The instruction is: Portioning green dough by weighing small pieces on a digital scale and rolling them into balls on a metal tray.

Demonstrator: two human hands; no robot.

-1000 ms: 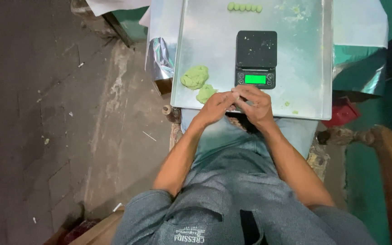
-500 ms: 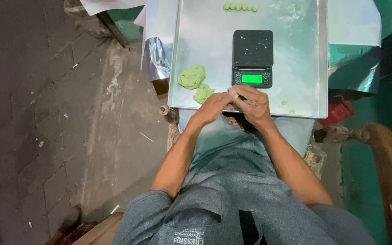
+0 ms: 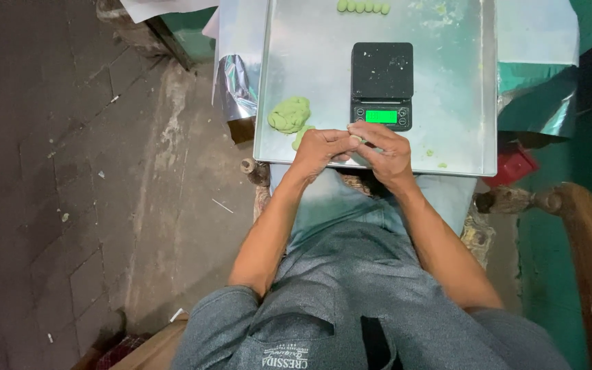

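My left hand (image 3: pixel 320 149) and my right hand (image 3: pixel 384 147) meet at the near edge of a metal tray (image 3: pixel 447 89), fingers pressed together around a small pale green dough piece (image 3: pixel 355 140) that is mostly hidden. A lump of green dough (image 3: pixel 289 114) lies on the tray just left of my left hand, with a smaller green bit (image 3: pixel 301 134) beside my knuckles. A black digital scale (image 3: pixel 381 82) with a lit green display stands right behind my hands. A row of several small green dough balls (image 3: pixel 363 7) sits at the tray's far edge.
Shiny foil (image 3: pixel 236 85) hangs off the tray's left side and more foil (image 3: pixel 539 103) lies to the right. A red object (image 3: pixel 512 164) sits below the tray's right corner. A brown wooden chair arm (image 3: pixel 584 226) curves at right. Grey stone floor (image 3: pixel 70 171) spreads left.
My hands stay together at the tray's near edge, working the small piece. The view has shifted slightly; the dough, scale and tray have not moved.
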